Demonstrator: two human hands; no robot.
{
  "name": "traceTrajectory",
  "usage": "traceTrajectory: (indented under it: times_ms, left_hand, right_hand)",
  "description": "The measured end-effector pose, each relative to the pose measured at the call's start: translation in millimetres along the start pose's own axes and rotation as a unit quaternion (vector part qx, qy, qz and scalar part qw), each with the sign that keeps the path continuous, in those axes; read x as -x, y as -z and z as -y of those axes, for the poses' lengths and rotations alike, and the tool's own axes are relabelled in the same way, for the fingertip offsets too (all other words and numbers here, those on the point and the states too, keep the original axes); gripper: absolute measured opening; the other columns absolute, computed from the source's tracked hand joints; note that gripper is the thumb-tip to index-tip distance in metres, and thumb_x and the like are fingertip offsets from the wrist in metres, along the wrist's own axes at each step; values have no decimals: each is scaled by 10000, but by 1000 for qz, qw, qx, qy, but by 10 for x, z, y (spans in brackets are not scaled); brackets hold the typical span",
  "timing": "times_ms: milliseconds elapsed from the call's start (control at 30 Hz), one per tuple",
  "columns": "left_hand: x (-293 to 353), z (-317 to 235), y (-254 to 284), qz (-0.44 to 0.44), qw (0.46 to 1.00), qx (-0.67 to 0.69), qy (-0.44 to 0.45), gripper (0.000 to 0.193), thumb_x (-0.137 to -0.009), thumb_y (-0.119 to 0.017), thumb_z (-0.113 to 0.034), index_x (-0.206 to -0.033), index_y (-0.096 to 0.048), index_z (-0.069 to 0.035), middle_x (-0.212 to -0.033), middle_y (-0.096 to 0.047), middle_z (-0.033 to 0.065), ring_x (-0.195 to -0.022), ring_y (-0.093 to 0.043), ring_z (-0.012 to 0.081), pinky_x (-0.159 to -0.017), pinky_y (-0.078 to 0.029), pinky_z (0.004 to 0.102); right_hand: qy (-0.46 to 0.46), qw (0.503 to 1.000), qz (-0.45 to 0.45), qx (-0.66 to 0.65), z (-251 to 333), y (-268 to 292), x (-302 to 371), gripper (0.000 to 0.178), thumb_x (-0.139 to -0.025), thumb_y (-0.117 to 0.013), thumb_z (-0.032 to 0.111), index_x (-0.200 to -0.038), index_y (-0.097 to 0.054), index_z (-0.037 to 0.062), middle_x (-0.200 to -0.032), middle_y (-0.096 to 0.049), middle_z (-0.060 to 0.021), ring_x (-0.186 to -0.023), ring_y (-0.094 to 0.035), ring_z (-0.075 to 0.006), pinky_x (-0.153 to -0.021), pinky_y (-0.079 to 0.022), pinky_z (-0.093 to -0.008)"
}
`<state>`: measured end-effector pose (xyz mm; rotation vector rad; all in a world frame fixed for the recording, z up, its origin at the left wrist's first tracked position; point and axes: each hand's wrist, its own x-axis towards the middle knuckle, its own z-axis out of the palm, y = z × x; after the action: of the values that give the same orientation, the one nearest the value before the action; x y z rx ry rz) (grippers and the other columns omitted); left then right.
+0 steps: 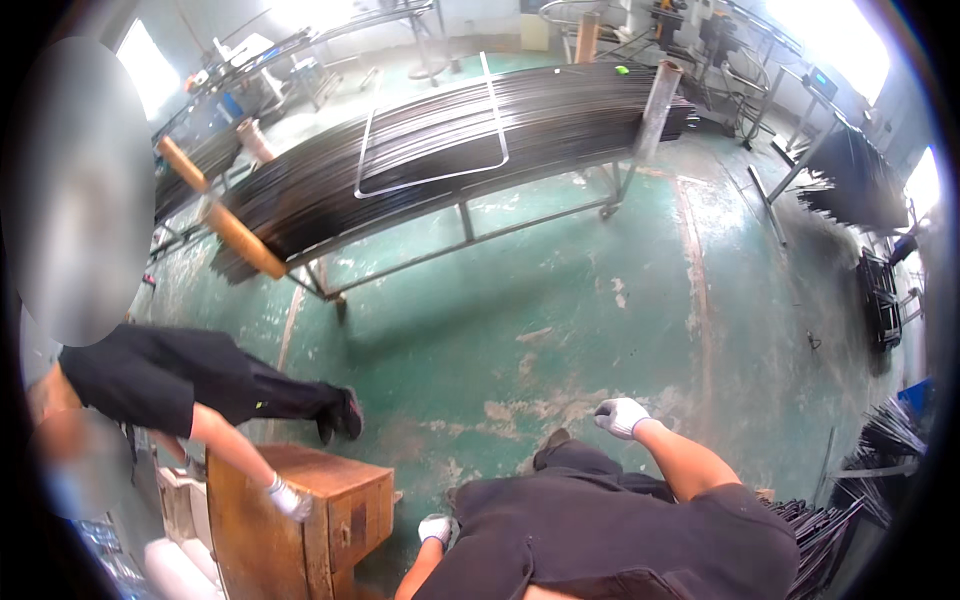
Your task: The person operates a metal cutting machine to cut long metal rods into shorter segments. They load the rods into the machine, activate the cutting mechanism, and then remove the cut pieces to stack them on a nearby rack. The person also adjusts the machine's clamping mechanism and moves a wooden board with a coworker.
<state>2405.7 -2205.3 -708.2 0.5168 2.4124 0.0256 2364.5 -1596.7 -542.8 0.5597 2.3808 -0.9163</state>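
Observation:
My left hand (436, 529), in a white glove, hangs low beside my body, near the wooden cabinet (345, 480). Its fingers are loosely bent and I see nothing in them. Held out in front on the other side is my right hand (622, 417), also white-gloved, over the green floor (600, 320). Its fingers are slightly apart and empty. Neither hand touches anything. Farther ahead, a long rack (468, 222) carries a thick layer of long dark rods (320, 165). A bent, three-sided pale metal bar (430, 181) lies across them.
At the left a person in dark clothes (150, 375) rests a gloved hand (290, 498) on the cabinet. Cardboard tubes (243, 242) and a metal post (657, 110) stand at the rack's ends. More dark rods (855, 175) and bundles (875, 455) lie at the right.

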Motion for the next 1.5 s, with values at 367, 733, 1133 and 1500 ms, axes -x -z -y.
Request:
traceTrajectory:
  times_ms: [367,733,1133,1500]
  left_hand:
    - [-3073,-3111,2153,17,976,214,30,313,-924,-614,-283,-1086,-806,-97,-1092,-790,184,-1096,-748,367,-965,-572,440]
    - [-5792,-6863,4359,28,964,249,-83,301,-911,-675,-248,-1107,-796,-55,-1032,-805,168,-985,-770,279,-898,-578,384]
    - [-7982,-10942,5639,-31,953,280,-109,279,-925,-677,-254,-1083,-803,-60,-984,-798,168,-944,-772,274,-879,-582,372]
    - [-9372,-13867,7075,-104,915,353,-164,211,-957,-691,-218,-1064,-768,-54,-1025,-773,184,-988,-754,345,-891,-580,412]
  right_hand:
    - [238,864,-83,-437,532,3832,537,141,-963,-669,75,-924,-734,-45,-906,-745,-80,-777,-608,-101,-729,-536,-293]
    - [529,623,-266,-511,-194,6794,437,395,-996,-758,390,-1250,-573,150,-1040,-712,-193,-848,-707,-353,-729,-617,-446]
    - [394,833,-61,-383,-3637,9885,-1195,348,-814,-938,245,-791,-661,36,-995,-773,-148,-734,-695,-266,-647,-546,-348]
    - [260,915,-41,-304,-5101,12661,-3916,175,-935,-780,159,-973,-761,-10,-776,-682,-116,-695,-588,-137,-675,-520,-331]
